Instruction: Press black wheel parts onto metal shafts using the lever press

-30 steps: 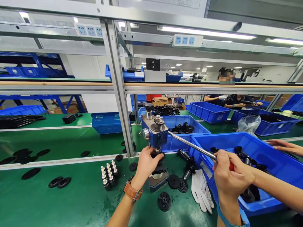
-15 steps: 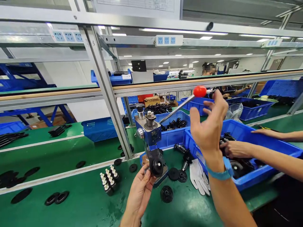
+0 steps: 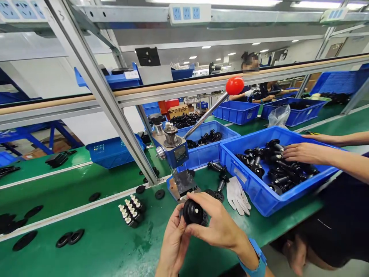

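Observation:
A black round part with a light centre pin (image 3: pixel 193 212) is held between both hands, just in front of the press. My left hand (image 3: pixel 173 234) grips its left side and underside. On the right side, my right hand (image 3: pixel 220 223) curls its fingers and thumb around the rim. Behind them stands a blue hand press (image 3: pixel 179 152), its steel lever ending in a red knob (image 3: pixel 235 85). The press base is partly hidden by my right hand. A black disc (image 3: pixel 160 194) lies left of the press.
White-tipped black pieces (image 3: pixel 131 209) stand grouped on the green bench. A white glove (image 3: pixel 237 197) lies beside a large blue bin (image 3: pixel 259 204) of black parts. A co-worker's hand (image 3: pixel 305 153) reaches into that bin. Black rings (image 3: pixel 76 236) lie at left.
My right hand has come down from beside the red lever knob and taken hold of the black round part. My left hand has drawn the part away from the press, lower in view.

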A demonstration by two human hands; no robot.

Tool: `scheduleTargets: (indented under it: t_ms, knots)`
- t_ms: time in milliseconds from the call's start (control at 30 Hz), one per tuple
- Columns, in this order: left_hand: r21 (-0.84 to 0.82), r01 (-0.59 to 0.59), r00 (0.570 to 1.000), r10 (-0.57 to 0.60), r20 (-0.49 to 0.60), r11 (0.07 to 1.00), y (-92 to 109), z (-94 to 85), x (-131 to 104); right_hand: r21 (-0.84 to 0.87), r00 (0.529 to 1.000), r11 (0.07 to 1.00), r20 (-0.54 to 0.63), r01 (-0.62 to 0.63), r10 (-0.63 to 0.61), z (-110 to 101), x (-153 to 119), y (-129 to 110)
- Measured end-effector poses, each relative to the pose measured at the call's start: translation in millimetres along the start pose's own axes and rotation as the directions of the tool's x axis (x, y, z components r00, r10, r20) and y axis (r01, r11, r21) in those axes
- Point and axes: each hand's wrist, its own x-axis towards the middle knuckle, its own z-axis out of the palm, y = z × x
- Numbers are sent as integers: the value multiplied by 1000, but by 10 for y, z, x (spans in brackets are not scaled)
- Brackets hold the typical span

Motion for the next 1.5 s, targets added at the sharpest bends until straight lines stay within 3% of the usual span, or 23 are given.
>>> scheduleTargets:
  t_ms: [233, 400, 633, 800, 1000, 1500]
  knots:
    - [31, 15, 999, -13, -47, 999, -84, -34, -38, 17, 994, 996, 56, 88, -89, -61, -90, -23]
    - [-10, 4, 1000, -4, -25, 1000, -99, -19, -50, -18, 994, 995, 57, 99, -98, -35, -168, 1]
    - [-51, -29, 999, 28, -25, 998, -66, 29, -48, -219, 949, 961, -227, 170, -220, 40, -283, 18]
    - [-39, -28, 998, 26, -56, 999, -53, 22, -39, -231, 918, 948, -282, 217, -279, 89, -309, 35]
    - [-22, -24, 999, 24, -22, 999, -92, -14, -45, -170, 914, 967, -329, 189, -237, 106, -336, 55]
    - [-16, -13, 998, 14, 59, 1000, -56, 52, -78, -119, 924, 976, -318, 183, -212, 75, -427, 79]
